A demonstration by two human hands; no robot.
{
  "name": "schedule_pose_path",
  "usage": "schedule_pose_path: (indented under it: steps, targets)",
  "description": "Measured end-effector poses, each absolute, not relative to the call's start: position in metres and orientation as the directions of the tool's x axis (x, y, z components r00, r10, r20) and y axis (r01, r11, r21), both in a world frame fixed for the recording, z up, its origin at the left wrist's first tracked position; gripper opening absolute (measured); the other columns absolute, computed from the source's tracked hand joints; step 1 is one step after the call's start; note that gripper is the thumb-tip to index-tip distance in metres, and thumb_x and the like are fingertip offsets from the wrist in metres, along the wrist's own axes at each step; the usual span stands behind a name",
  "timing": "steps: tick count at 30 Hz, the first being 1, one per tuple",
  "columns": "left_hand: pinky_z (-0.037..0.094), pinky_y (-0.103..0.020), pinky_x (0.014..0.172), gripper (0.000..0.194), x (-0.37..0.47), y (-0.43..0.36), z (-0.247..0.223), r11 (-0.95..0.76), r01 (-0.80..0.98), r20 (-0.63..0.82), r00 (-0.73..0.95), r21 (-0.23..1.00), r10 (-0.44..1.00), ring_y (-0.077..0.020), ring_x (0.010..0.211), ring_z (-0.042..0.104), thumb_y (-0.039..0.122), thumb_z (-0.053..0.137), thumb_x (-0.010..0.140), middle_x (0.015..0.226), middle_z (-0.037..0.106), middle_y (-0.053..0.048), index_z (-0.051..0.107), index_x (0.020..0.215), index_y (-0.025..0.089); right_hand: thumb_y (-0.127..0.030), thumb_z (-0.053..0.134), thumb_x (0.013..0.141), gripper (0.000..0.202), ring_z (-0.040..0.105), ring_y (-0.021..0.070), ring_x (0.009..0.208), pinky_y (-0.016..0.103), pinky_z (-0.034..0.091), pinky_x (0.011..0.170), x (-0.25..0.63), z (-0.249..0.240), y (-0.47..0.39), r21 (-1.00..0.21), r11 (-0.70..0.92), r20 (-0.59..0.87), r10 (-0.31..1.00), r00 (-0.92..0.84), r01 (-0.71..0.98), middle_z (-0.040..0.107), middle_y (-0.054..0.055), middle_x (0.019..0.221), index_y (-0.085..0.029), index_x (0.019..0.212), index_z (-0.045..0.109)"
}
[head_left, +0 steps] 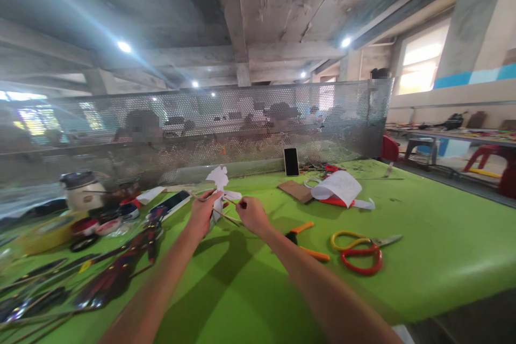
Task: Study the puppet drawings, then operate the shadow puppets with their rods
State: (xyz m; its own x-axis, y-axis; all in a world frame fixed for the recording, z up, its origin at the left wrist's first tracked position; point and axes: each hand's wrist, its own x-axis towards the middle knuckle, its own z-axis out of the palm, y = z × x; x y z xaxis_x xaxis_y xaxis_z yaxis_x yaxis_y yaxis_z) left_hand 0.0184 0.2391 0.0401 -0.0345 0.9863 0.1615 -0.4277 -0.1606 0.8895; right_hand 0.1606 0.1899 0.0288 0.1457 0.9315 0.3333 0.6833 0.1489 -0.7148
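My left hand (202,210) is closed around a white paper cutout (219,178) with an irregular, figure-like outline, held upright above the green table. A thin stick (228,218) runs slantwise through the same grip and out toward the right. Close beside it, my right hand (253,216) is closed in a pinch at the end of another thin stick (231,201), which reaches to the cutout. Whether that stick is joined to the paper cannot be made out. Orange-handled pliers (308,251) and scissors with yellow and red handles (362,251) lie to the right of my hands.
Curled white paper (337,188) lies over a red item and brown cardboard (296,192). A dark-screened tablet (291,162) leans by the perforated metal partition (226,137). Paint pots (84,227), a phone (176,202) and dark painted pieces (116,274) crowd the left. People sit behind the partition.
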Motion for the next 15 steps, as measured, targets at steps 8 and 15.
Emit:
schedule_pose_path:
  steps: [8, 15]
  targets:
    - [0.048, -0.026, 0.051, 0.046, 0.0127, 0.2457, 0.0387, -0.191, -0.385, 0.175, -0.076, 0.903, 0.982, -0.0147, 0.051, 0.062, 0.029, 0.084, 0.047, 0.065, 0.071, -0.003, 0.072, 0.088, 0.013, -0.022, 0.058, 0.084, 0.018, 0.046, 0.0116, 0.058, 0.024, 0.027, 0.054, 0.1599, 0.0307, 0.1841, -0.692, 0.105, 0.256, 0.961, 0.107, 0.714, 0.063, 0.002, 0.066, -0.015, 0.078, 0.073]
    - [0.050, -0.027, 0.054, 0.046, 0.0124, 0.2451, 0.0421, -0.218, -0.369, 0.185, -0.124, 0.903, 0.975, -0.0153, 0.054, 0.063, 0.030, 0.085, 0.044, 0.066, 0.071, -0.004, 0.071, 0.085, 0.012, -0.020, 0.061, 0.080, 0.014, 0.050, 0.0118, 0.062, 0.023, 0.030, 0.055, 0.1586, 0.0270, 0.1876, -0.714, 0.187, 0.291, 0.956, 0.043, 0.675, 0.062, 0.001, 0.067, -0.015, 0.078, 0.073]
